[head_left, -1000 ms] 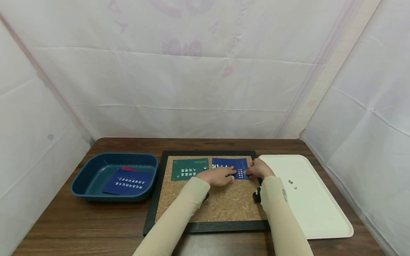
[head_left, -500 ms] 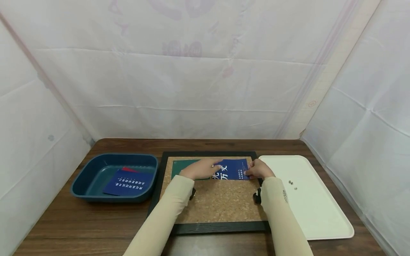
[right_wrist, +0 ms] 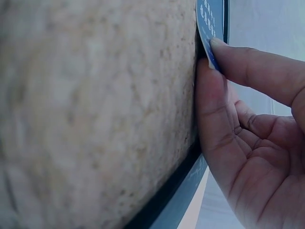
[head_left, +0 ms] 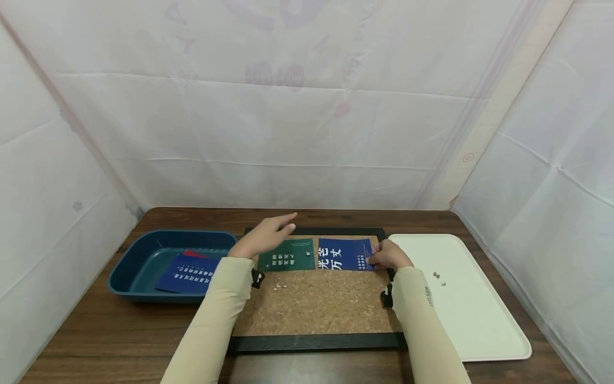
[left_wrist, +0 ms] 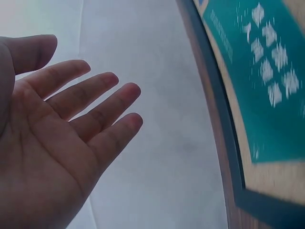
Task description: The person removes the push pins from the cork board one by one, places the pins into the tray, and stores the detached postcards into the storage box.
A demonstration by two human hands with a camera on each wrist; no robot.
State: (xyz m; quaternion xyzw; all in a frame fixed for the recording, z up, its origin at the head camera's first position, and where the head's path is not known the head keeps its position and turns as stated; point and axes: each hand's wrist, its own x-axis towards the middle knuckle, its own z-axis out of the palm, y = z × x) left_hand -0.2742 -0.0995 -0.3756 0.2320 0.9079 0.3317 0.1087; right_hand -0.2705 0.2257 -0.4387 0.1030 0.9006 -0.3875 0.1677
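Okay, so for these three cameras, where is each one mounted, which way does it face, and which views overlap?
Head: worn on the head, looking forward and down at the cork board; both sleeved arms, the raised left hand and the right hand show.
Left wrist: on the left wrist, looking past the open palm at the green card.
Right wrist: on the right wrist, close along the cork; thumb and finger pinch the blue card.
Shared: the head view also shows both cards and the board.

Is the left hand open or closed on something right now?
Open. The left hand is lifted above the cork board with fingers straight and spread, holding nothing; the left wrist view shows a bare palm.
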